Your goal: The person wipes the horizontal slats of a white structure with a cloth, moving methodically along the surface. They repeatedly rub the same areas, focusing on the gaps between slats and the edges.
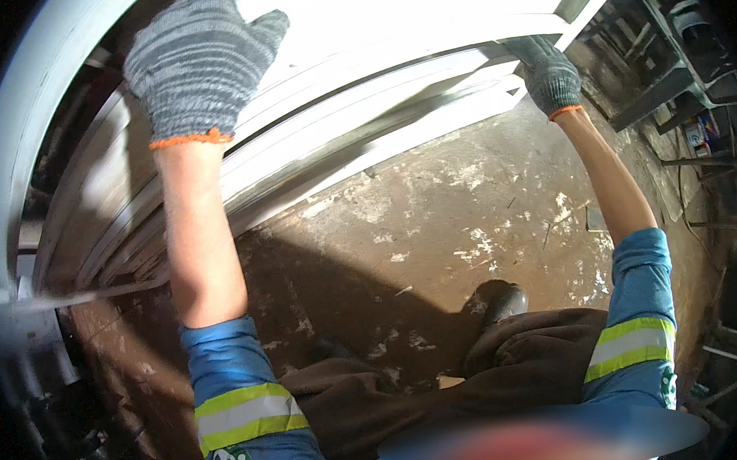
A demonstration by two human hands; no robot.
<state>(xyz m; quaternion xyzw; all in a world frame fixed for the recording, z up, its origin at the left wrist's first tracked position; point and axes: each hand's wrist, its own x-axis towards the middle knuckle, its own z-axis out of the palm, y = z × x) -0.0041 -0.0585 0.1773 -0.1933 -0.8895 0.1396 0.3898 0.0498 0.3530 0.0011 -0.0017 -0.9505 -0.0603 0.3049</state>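
A large, brightly lit white framed panel point(387, 11) spans the top of the view. My left hand point(199, 67), in a grey striped knit glove with an orange cuff, is at its upper left. Its thumb points right along the panel, and its fingers bend over out of sight. Near the panel's right corner, my right hand point(548, 76) wears a matching glove and grips the lower edge, with its fingertips hidden. Just below the held panel lie several long white boards point(362, 136), stacked close together and running toward the lower left.
Worn brown floor point(411, 227) with pale flaking patches spreads between the boards and my boots point(504, 300). Dark plastic chairs point(674, 80) stand along the right side. A white curved post point(5, 170) borders the left. Dim clutter point(84, 438) sits at lower left.
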